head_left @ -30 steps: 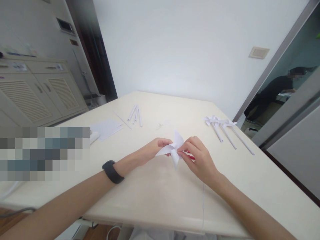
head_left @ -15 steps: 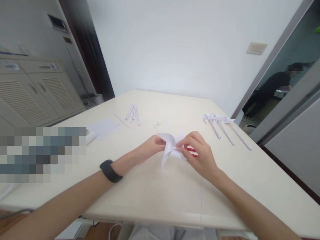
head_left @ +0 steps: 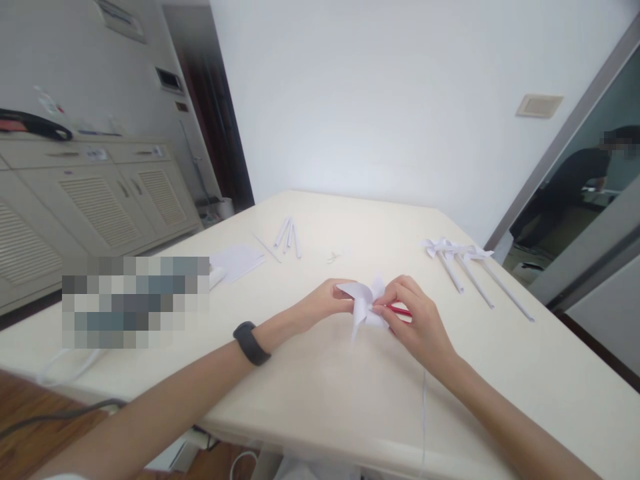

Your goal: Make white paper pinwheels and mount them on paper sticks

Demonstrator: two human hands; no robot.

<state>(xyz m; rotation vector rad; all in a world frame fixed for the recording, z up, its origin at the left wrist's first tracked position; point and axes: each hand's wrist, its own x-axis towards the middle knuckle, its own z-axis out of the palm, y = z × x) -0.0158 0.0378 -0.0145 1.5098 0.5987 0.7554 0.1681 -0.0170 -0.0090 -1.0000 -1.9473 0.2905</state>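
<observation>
A white paper pinwheel point(head_left: 363, 303) is held just above the cream table point(head_left: 320, 393) near its middle. My left hand point(head_left: 325, 303) pinches the pinwheel from the left; a black band sits on that wrist. My right hand point(head_left: 417, 320) is closed on a thin red tool point(head_left: 400, 311) whose tip meets the pinwheel's centre from the right. What kind of tool it is I cannot make out.
Finished paper pinwheels on sticks point(head_left: 465, 263) lie at the right of the table. Rolled paper sticks point(head_left: 287, 237) and paper sheets point(head_left: 235, 261) lie at the back left. Cabinets point(head_left: 100, 200) stand on the left. Another person point(head_left: 570, 187) is beyond the doorway at right.
The pinwheel has turned between my fingers while both hands stayed together on it. The view has swung, so everything sits a little further right.
</observation>
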